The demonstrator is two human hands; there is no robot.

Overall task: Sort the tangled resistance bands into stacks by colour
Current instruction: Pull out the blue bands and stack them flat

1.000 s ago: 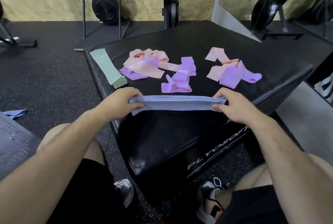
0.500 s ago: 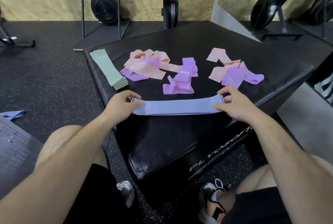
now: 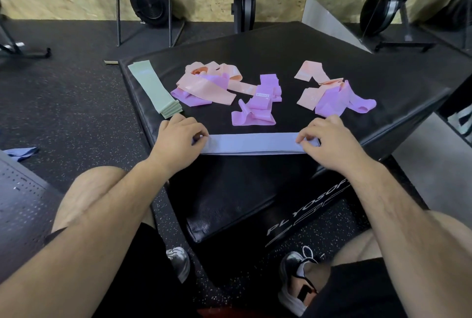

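The left hand (image 3: 178, 136) and right hand (image 3: 329, 138) each press down on one end of the blue bands (image 3: 251, 143), fingers curled and pinching the stack where it lies flat along the near edge of the black padded surface (image 3: 319, 44). Up the left edge lies a neat green stack (image 3: 153, 87). Farther back sit three tangles: pink over purple (image 3: 207, 85) on the left, a purple heap (image 3: 258, 105) in the middle, and pink with purple (image 3: 329, 92) on the right, all well apart from the hands.
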